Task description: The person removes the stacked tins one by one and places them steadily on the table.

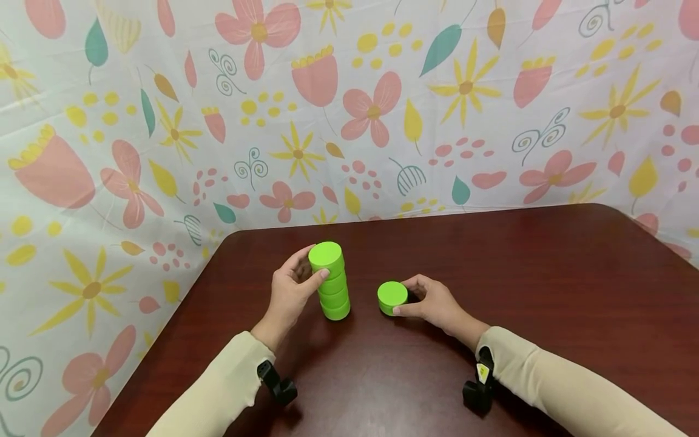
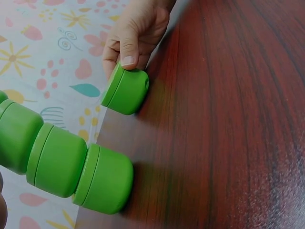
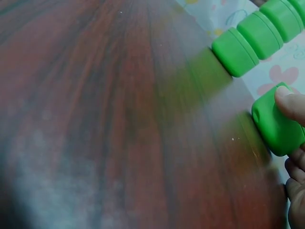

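Note:
A column of several round green lidded jars (image 1: 334, 291) stands on the table, left of the middle in the head view. My left hand (image 1: 292, 291) holds its top jar (image 1: 326, 258), thumb on the near side and fingers behind. In the left wrist view the lower jars (image 2: 107, 179) show lid seams and sit slightly offset from each other. To the right of the column, my right hand (image 1: 435, 306) grips one more green jar (image 1: 392, 295) between thumb and fingers. A small dent marks this jar's side near its base (image 3: 274, 126) in the right wrist view.
The dark reddish wooden table (image 1: 519, 273) has rounded far corners. Behind it and along the left hangs a white cloth (image 1: 338, 152) printed with flowers and leaves. Black wrist cameras (image 1: 277, 383) sit on both cream sleeves (image 1: 557, 382).

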Action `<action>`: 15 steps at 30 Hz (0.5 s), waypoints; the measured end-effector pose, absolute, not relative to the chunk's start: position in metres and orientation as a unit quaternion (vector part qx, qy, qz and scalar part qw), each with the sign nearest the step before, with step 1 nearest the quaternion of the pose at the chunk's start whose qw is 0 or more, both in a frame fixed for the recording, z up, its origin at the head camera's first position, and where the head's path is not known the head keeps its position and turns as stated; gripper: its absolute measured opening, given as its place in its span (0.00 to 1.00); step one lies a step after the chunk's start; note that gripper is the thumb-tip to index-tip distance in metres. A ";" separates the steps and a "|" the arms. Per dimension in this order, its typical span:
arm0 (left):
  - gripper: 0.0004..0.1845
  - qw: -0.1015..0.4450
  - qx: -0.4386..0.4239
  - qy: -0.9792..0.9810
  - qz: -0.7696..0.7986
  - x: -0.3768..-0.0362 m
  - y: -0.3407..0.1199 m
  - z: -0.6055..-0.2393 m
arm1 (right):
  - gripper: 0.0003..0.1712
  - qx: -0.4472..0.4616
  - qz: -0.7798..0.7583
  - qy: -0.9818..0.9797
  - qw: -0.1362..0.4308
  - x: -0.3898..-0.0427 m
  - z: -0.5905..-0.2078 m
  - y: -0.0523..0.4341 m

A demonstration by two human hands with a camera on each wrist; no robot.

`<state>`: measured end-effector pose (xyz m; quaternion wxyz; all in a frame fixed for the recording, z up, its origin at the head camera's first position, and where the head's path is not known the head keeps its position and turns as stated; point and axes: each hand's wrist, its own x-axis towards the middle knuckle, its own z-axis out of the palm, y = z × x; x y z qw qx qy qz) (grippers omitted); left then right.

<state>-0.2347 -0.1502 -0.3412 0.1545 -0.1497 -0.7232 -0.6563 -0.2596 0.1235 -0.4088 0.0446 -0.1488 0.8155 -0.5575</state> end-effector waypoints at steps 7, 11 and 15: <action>0.26 0.161 -0.150 -0.724 -0.654 -0.235 -0.150 -0.342 | 0.29 -0.155 -0.555 0.816 0.040 -0.257 -0.407 0.123; 0.26 0.164 -0.153 -0.723 -0.653 -0.235 -0.149 -0.342 | 0.29 -0.153 -0.551 0.820 0.035 -0.257 -0.408 0.123; 0.26 0.164 -0.153 -0.723 -0.653 -0.235 -0.150 -0.344 | 0.30 -0.147 -0.537 0.830 0.031 -0.258 -0.409 0.122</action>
